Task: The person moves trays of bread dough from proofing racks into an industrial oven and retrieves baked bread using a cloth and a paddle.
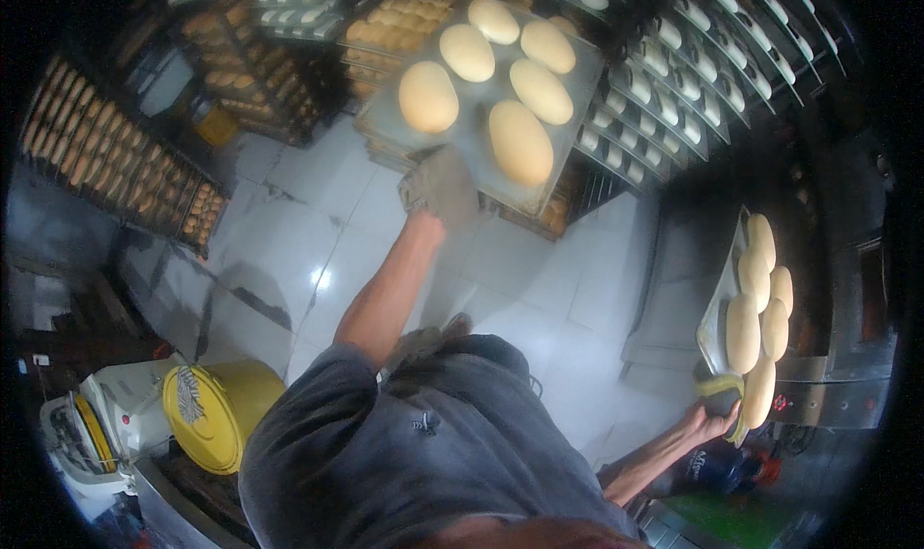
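My left hand, covered by a worn grey mitt or cloth, grips the near edge of a baking tray at top centre, which bears several plump pale-golden loaves atop other trays. Over on the right, my right hand is closed, with a dark yellow-edged pad, round the lower end of a second tray. That tray is tilted and carries several long pale rolls.
Racks of baked rolls stand at upper left, racks of pale dough at upper right. A steel oven is at right. A yellow bucket and white machine sit lower left, beside the tiled floor.
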Action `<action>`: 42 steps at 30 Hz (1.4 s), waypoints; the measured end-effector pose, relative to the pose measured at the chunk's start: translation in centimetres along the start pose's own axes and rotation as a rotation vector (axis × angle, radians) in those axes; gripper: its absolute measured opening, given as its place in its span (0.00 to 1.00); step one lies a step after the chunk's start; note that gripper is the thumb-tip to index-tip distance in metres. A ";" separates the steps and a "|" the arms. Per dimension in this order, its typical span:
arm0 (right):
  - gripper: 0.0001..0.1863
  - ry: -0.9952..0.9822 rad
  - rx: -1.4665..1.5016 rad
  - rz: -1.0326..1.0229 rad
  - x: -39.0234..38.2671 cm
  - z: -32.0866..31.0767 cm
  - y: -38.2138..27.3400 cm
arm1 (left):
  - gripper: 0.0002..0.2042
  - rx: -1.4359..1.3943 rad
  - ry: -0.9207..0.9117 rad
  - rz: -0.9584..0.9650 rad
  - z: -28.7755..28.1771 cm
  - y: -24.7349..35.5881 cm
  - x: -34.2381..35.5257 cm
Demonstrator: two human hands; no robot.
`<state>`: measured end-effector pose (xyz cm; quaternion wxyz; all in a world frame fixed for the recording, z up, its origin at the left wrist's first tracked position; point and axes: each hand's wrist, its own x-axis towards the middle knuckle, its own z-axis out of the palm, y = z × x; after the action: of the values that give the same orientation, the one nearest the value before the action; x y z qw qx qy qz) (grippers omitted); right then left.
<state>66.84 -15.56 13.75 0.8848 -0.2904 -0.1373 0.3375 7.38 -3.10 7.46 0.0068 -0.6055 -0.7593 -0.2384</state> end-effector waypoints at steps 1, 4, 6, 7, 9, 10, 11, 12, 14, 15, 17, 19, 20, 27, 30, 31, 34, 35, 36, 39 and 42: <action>0.21 0.005 -0.004 -0.011 0.4 -0.1 0.3 | 0.20 -0.007 0.013 -0.007 0.2 -0.1 0.7; 0.21 -0.025 -0.026 -0.001 0.3 0.5 0.9 | 0.20 -0.028 0.071 0.017 -0.2 -0.2 1.7; 0.21 0.030 -0.050 -0.016 -0.5 1.4 1.8 | 0.15 -0.056 -0.015 -0.003 -2.5 0.9 2.3; 0.21 0.054 -0.062 -0.027 -0.9 1.9 2.2 | 0.13 -0.074 -0.055 -0.014 -3.5 1.6 2.8; 0.22 0.033 -0.036 -0.011 -1.2 2.4 2.5 | 0.13 -0.104 -0.112 -0.100 -3.2 1.8 4.2; 0.22 0.024 -0.023 -0.007 -1.5 2.7 2.6 | 0.13 -0.121 -0.141 -0.140 -3.1 2.0 5.0; 0.22 0.045 -0.045 -0.025 -1.7 3.0 3.0 | 0.15 -0.143 -0.103 -0.151 -2.7 2.0 5.7; 0.22 0.068 -0.072 -0.047 -2.0 3.6 3.4 | 0.16 -0.169 -0.069 -0.160 -2.1 2.1 6.3; 0.21 0.022 -0.068 -0.031 -1.8 2.9 3.4 | 0.17 -0.132 -0.095 -0.091 -1.0 2.6 7.9; 0.21 0.024 -0.070 -0.029 -2.4 3.0 3.8 | 0.17 -0.060 -0.153 -0.013 -0.5 2.8 9.2; 0.20 0.028 -0.073 -0.030 -3.6 3.5 4.6 | 0.17 0.079 -0.253 0.157 0.7 3.2 11.2; 0.21 0.051 -0.122 -0.045 -3.9 4.0 4.7 | 0.17 0.123 -0.334 0.270 2.1 3.3 13.0; 0.21 0.082 -0.133 -0.055 -4.1 4.5 4.7 | 0.17 0.065 -0.344 0.281 2.6 2.7 13.9; 0.22 0.158 -0.136 -0.110 -9.0 8.7 6.0 | 0.19 -0.719 -0.547 -0.081 9.7 -1.6 26.5; 0.23 0.274 -0.136 -0.115 -12.4 12.5 8.0 | 0.20 -0.959 -0.415 -0.349 13.5 -1.8 35.9; 0.23 0.270 -0.129 -0.104 -12.5 13.3 8.7 | 0.20 -1.029 -0.334 -0.424 14.3 -2.1 39.1; 0.22 0.197 -0.100 -0.042 -12.7 12.9 7.9 | 0.20 -1.057 -0.301 -0.386 14.2 -0.2 36.0; 0.22 0.161 -0.075 -0.015 -12.7 12.6 7.8 | 0.20 -1.013 -0.310 -0.329 13.2 0.2 33.6; 0.21 0.158 -0.096 -0.009 -13.0 13.6 8.0 | 0.20 -0.925 -0.337 -0.242 12.0 0.5 30.9; 0.21 0.093 -0.065 0.075 -13.9 13.6 7.8 | 0.20 -0.681 -0.371 -0.022 8.2 1.0 23.0; 0.20 0.060 0.002 0.144 -14.5 14.5 8.0 | 0.20 -0.559 -0.361 0.102 5.1 1.8 18.3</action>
<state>45.68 -14.40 19.69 0.8622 -0.3085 -0.0892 0.3917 5.57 15.77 9.07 -0.2821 -0.6536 -0.6220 -0.3260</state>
